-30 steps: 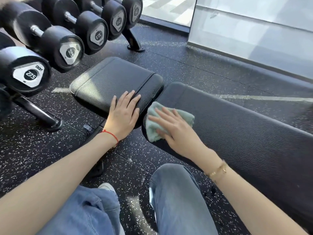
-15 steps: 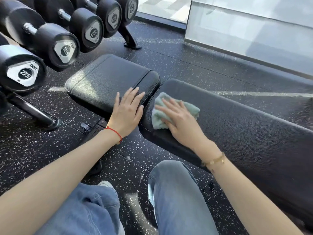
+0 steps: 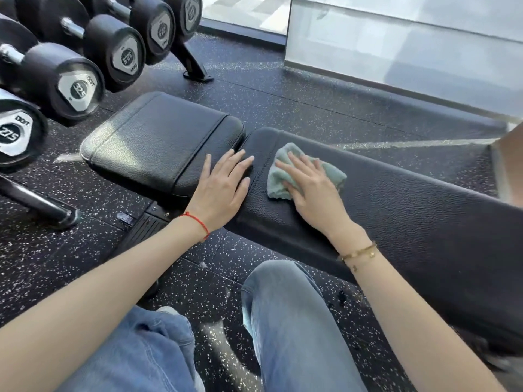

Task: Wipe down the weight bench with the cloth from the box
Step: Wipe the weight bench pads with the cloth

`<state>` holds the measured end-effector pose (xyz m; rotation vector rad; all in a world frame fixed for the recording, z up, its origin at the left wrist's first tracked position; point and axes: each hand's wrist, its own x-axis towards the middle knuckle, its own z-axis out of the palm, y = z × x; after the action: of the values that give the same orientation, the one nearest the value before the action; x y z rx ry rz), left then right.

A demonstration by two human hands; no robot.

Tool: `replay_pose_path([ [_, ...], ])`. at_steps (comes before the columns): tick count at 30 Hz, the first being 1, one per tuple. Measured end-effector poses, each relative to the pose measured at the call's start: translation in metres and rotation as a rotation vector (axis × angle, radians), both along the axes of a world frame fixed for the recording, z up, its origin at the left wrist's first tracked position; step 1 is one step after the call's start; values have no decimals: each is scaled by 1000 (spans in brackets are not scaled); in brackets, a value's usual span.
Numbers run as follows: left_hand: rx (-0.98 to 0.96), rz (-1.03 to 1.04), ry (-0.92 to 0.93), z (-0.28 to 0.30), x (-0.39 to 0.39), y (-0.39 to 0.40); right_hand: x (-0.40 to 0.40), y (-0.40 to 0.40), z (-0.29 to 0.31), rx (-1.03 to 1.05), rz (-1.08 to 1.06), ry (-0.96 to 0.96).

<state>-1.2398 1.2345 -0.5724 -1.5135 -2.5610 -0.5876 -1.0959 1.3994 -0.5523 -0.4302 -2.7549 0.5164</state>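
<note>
We see only part of the crumpled pale green cloth (image 3: 307,172); our flat right hand (image 3: 311,190) covers its middle. The long black padded backrest of the weight bench (image 3: 410,210) runs out of frame at the right. A tan, blurred shape (image 3: 509,165) at the right edge is cut off, perhaps a cardboard box. The black round-headed dumbbells (image 3: 70,80) are cropped at the left.

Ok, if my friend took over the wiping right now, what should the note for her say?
Left hand: flat, empty, resting across the gap between the seat pad and the long pad.
Right hand: flat, pressing the green cloth onto the long pad's end nearest the seat pad.
Done: cloth is out and wiping that end.
Left: no telling which parts are clean; wipe along the rest of the long pad, then the seat pad.
</note>
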Motion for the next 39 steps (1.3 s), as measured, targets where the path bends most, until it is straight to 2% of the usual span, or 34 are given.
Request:
replay_pose_path([
  [3, 6, -34, 6, -1, 5, 7, 60, -34, 3, -1, 181, -23],
  [5, 12, -42, -15, 0, 5, 10, 96, -32, 6, -2, 191, -40],
  [9, -3, -58, -23, 0, 5, 14, 116, 27, 12, -61, -54, -16],
  [13, -1, -64, -39, -2, 3, 16, 54, 68, 10, -36, -290, -8],
  [16, 10, -69, -46, -3, 3, 16, 33, 33, 4, -22, -145, -7],
  [19, 33, -70, -55, -3, 3, 16, 71, -9, 4, -10, 78, -13],
  [21, 41, -70, -56, -4, 3, 16, 106, -13, 7, -30, 128, -27],
  [25, 44, -63, -54, -4, 5, 15, 135, 41, 11, -55, -56, -35],
  [28, 39, -52, -33, -4, 8, 16, 89, 88, 13, -51, -236, -28],
  [30, 29, -48, -20, -4, 9, 16, 46, 94, 11, -69, -273, -27],
  [33, 3, -47, -11, -2, 8, 17, 12, 51, 6, -40, -72, -11],
  [36, -47, -53, 5, 1, 7, 16, 35, 1, 1, -41, 136, -9],
  [39, -89, -46, 65, 5, 1, 9, 65, -13, 3, -69, 263, -29],
])
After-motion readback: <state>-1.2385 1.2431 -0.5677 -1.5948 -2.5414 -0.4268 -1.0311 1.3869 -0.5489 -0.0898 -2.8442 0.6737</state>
